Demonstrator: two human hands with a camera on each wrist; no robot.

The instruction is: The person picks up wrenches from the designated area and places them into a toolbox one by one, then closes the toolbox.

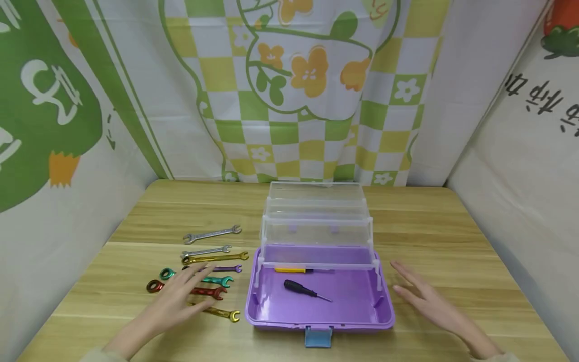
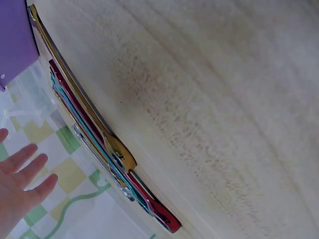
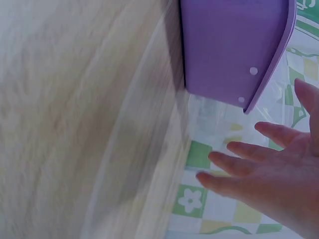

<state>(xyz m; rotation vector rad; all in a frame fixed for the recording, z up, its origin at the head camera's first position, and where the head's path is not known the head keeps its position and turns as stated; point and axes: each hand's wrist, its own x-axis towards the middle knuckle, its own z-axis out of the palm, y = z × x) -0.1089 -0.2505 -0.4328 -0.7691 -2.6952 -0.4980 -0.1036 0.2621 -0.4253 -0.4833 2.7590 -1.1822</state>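
A: So, from the head view: the left hand (image 1: pixel 181 296) lies flat, fingers straight, over the row of wrenches (image 1: pixel 205 269) left of the purple toolbox (image 1: pixel 316 296). Its grip is released; nothing is held.

B: And the right hand (image 1: pixel 427 299)?

A: Also released, fingers spread, hovering right of the toolbox and not touching it. Inside the toolbox lie a black screwdriver (image 1: pixel 305 290) and a yellow screwdriver (image 1: pixel 294 270), under the raised clear trays (image 1: pixel 316 221).

B: Left wrist view?

A: The wrenches (image 2: pixel 107 154) show edge-on on the bench (image 2: pixel 209 99), with the toolbox corner (image 2: pixel 15 40) at the top left. The left hand's fingers (image 2: pixel 25 172) are straight.

B: Right wrist?

A: The toolbox wall (image 3: pixel 229 45) is near the right hand (image 3: pixel 269 184), whose fingers are extended and apart from it.

B: How to pick one up well?

A: I'd judge it best to pinch a single wrench by its shank, the gold one nearest the toolbox front, lifting cleanly without dragging its neighbours.
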